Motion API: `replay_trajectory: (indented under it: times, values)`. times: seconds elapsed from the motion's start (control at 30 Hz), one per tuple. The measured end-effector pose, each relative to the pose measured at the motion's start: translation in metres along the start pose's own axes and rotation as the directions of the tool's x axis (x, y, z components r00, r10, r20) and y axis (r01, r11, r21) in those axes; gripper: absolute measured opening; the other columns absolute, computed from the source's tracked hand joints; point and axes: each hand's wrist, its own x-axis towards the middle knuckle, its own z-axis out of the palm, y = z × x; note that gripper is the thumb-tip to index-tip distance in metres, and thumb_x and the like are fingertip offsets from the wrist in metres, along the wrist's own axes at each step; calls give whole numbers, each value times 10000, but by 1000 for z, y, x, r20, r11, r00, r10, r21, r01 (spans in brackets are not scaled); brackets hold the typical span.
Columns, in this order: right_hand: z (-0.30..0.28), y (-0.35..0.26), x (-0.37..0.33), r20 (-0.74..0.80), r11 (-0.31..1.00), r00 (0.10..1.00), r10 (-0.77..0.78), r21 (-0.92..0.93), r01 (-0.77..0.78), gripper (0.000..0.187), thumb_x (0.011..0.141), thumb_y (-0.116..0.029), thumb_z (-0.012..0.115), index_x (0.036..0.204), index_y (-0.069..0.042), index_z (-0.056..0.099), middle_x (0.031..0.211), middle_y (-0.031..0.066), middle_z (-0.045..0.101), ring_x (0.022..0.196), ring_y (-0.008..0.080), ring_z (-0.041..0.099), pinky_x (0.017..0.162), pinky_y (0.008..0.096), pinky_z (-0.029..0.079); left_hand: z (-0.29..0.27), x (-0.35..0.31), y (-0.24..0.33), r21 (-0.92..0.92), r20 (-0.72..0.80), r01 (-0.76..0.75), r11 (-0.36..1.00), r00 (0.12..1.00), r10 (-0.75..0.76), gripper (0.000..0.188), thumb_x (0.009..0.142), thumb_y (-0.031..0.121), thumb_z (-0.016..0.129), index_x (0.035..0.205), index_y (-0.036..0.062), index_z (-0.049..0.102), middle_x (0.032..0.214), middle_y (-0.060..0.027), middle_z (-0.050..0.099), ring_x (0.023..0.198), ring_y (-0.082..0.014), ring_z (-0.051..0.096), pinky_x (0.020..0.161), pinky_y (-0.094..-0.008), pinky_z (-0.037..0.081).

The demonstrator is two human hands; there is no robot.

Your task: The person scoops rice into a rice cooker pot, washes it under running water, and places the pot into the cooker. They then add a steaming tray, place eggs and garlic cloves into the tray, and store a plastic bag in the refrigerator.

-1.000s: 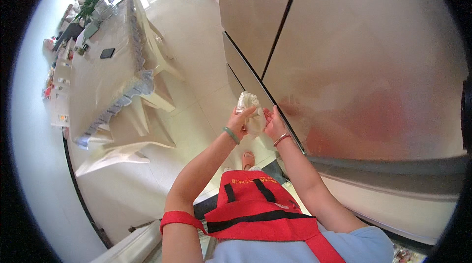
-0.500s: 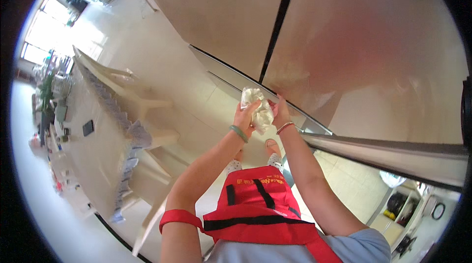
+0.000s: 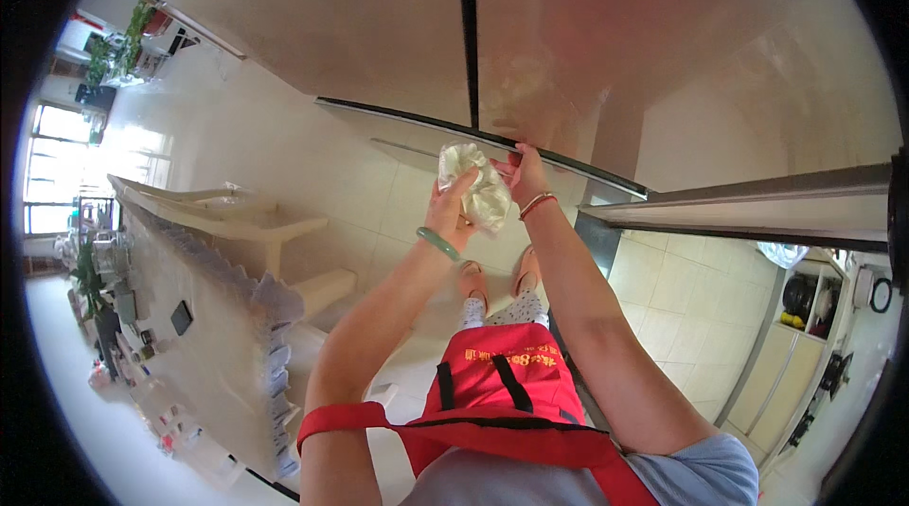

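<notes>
My left hand (image 3: 452, 208), with a green bangle at its wrist, is closed round a crumpled, pale, shiny plastic bag (image 3: 485, 198). What the bag contains, if anything, I cannot see. Just right of it, my right hand (image 3: 523, 177) has its fingers curled at the lower edge of a tall glossy double door (image 3: 559, 61), which looks like a refrigerator front. A dark vertical gap parts the two door panels. Some right fingertips point toward the bag and are partly hidden.
At left stands a covered table (image 3: 218, 317) with a frilled edge and a dark flat device (image 3: 181, 318) on it. Pale plastic chairs (image 3: 275, 227) are beside it. A doorway at right shows a tiled floor (image 3: 668, 293) and a cabinet (image 3: 781, 378).
My view has turned, so the door and table appear shifted. Both hands have moved slightly left in view, still close together. My right fingers have come up against the door's lower edge.
</notes>
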Motion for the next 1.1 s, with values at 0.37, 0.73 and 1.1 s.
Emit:
replay_trajectory:
  times: [0.37,0.73,1.1]
  values:
    - [-43,49,-20,37,979,982,187,80,-189,289,848,-400,517,889,-115,490,942,92,630,866,292,614,770,517,482,-5,-2,16,107,142,80,991,985,-95,317,893,172,670,1190,107,579,1096,-48,653,1010,-218,642,844,-426,545]
    - [-79,96,-72,226,868,893,389,236,-438,329,970,-355,394,1023,-54,516,1105,233,663,1013,337,664,834,452,539,4,22,40,754,217,-131,643,975,-55,463,811,202,757,1212,55,579,1074,-58,670,946,-165,661,787,-317,543]
    - [-85,37,-119,218,934,925,311,-252,-254,396,954,-433,537,1010,-47,605,1082,202,679,952,282,682,747,417,549,46,115,-8,474,-39,255,843,962,-269,423,820,208,752,1169,39,583,1098,-117,653,977,-262,664,737,-464,571]
